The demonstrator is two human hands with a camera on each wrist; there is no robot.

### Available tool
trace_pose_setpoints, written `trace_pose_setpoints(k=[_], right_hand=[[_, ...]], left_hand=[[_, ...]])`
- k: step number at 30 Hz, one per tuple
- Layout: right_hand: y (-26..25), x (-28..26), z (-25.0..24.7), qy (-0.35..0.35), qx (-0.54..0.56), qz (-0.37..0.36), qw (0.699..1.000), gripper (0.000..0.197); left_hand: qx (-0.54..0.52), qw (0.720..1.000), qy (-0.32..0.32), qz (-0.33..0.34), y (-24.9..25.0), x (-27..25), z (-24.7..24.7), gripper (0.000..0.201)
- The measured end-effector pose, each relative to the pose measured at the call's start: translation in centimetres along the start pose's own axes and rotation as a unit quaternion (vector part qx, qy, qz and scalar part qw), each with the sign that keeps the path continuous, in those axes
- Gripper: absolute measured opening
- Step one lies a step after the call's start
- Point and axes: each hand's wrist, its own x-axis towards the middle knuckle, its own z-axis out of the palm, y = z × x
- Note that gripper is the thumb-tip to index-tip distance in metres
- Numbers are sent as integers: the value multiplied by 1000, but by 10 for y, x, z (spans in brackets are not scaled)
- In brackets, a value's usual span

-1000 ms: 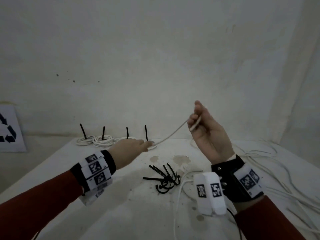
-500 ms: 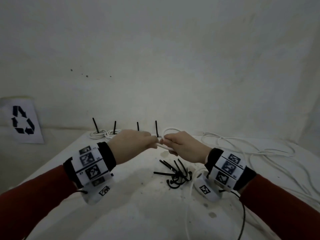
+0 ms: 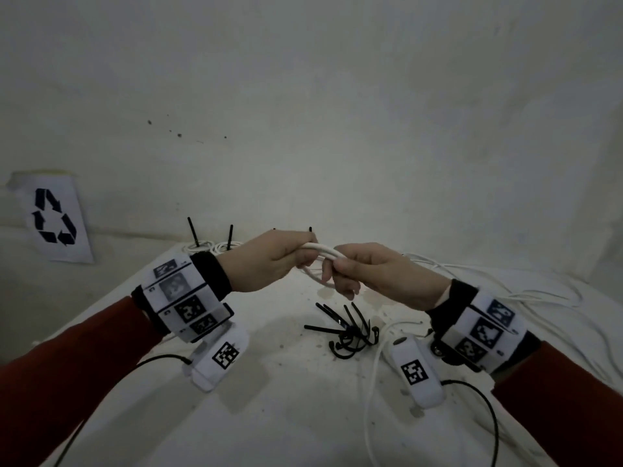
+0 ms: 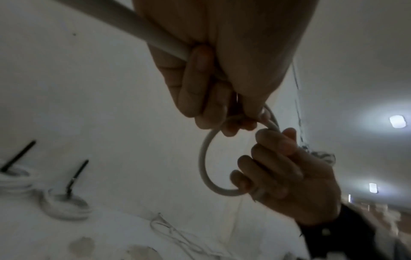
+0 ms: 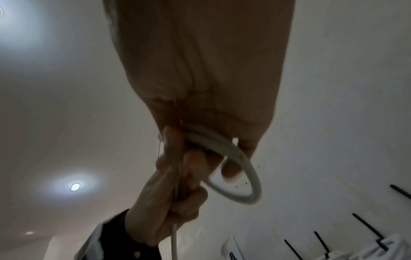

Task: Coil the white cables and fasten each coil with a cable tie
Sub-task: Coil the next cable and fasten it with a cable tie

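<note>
A white cable is bent into a small loop held in the air above the table between both hands. My left hand grips one side of the loop with curled fingers. My right hand grips the other side, its fingers hooked through the loop. The cable's free length trails down past the right wrist. A heap of black cable ties lies on the table just below the hands.
Several tied white coils with upright black tie tails stand along the table's far edge. Loose white cables sprawl over the right side of the white table. A recycling sign leans at the left wall.
My right hand came down from its raised position and met the left hand. The straight stretch of cable became a small loop, and both hands lifted it off the table towards me.
</note>
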Motion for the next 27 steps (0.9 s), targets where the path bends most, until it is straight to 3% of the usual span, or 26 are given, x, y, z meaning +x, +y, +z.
trace_pose_setpoints(k=[2,6,12,15,17,20,22,24,27], right_hand=[[-2,0,-1,-10,3,29,1000,22],[-11,0,4,2,61,85,995,40],[-17,-14,-17,1,242,16,970,39],[-16,-22,-24,13,336,-22,941,37],[-16,-25,-30,13,406,-63,912,36],[-21,-29,-42,-13,528,-165,833,33],[-27,-32,-50,20,568,-231,790,33],[-37,-33,-55,73,586,-288,754,32],[-45,-22,-61,183,589,-333,714,25]], left_hand=[[79,997,-8,7,-1,3,2,22],[78,997,-24,19,5,9,-3,22],[-72,997,23,32,7,8,-22,23],[-14,997,69,30,-9,5,-29,24],[24,993,114,18,-21,3,-31,25],[60,980,190,-9,-45,-1,-33,29],[96,970,220,-31,-57,-4,-33,29],[158,961,219,-53,-61,-5,-28,26],[279,947,144,-66,-54,-1,-15,15]])
